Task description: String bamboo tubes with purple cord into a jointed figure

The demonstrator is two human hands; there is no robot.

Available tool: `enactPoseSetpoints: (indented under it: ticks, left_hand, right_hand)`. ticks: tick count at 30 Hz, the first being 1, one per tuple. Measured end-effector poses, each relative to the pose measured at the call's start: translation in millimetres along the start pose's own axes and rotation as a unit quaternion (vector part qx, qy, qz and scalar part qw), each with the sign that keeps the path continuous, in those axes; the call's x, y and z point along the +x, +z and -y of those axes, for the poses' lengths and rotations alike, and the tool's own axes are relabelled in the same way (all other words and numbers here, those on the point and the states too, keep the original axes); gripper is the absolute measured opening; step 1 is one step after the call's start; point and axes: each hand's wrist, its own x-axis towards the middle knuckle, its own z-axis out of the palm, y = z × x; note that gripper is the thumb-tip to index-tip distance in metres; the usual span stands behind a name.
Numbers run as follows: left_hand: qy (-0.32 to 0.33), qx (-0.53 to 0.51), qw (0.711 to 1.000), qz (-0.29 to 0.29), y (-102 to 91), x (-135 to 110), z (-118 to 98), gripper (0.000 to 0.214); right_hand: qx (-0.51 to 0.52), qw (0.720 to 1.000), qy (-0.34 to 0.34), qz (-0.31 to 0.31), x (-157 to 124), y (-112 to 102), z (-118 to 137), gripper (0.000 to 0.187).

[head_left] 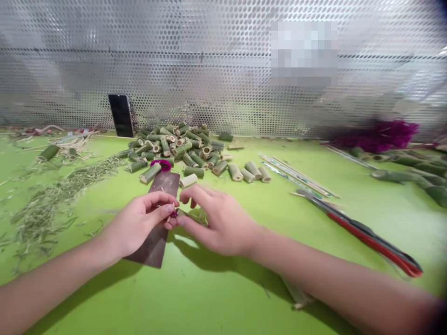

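Observation:
My left hand (139, 221) pinches a small pale stick with magenta thread (172, 214) at its tip, though the fingers hide most of it. My right hand (218, 221) hovers beside it with fingers apart, its thumb close to the pinched stick and above a translucent green strip (199, 217). Under both hands lies a dark brown flat board (164, 183). Just beyond it sit a coil of magenta thread (161, 164) and a heap of cut green bamboo tubes (176, 146). A pale bamboo tube (188, 180) lies nearest my right fingers.
Green bamboo shavings (45, 214) cover the green tabletop (209, 298) at left. On the right lie thin sticks (296, 174), a long red-and-black tool (370, 237), bamboo stalks (408, 179) and magenta fibres (377, 136). A phone (121, 115) leans against the perforated metal wall (174, 60).

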Motion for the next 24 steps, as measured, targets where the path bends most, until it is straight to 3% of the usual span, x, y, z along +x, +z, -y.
enactPoseSetpoints:
  ticks: [5, 11, 19, 24]
  left_hand:
    - [-0.003, 0.000, 1.000, -0.002, 0.1, 0.6, 1.7, 0.031]
    - [-0.006, 0.024, 0.999, -0.026, 2.4, -0.5, 1.5, 0.032]
    - [-0.007, 0.036, 0.999, -0.038, 6.3, 0.0, 0.2, 0.034]
    - [-0.008, 0.010, 1.000, -0.016, 3.9, 2.9, 4.6, 0.034]
  right_hand:
    - [-0.041, 0.999, -0.019, 0.001, -1.7, 2.3, 1.0, 0.026]
    - [-0.057, 0.998, -0.008, 0.005, -4.0, 6.2, 1.4, 0.017]
    - [-0.050, 0.998, -0.037, -0.011, -4.2, 6.7, 0.0, 0.016]
    - [-0.018, 0.999, -0.014, -0.022, -3.3, 9.5, -2.2, 0.014]
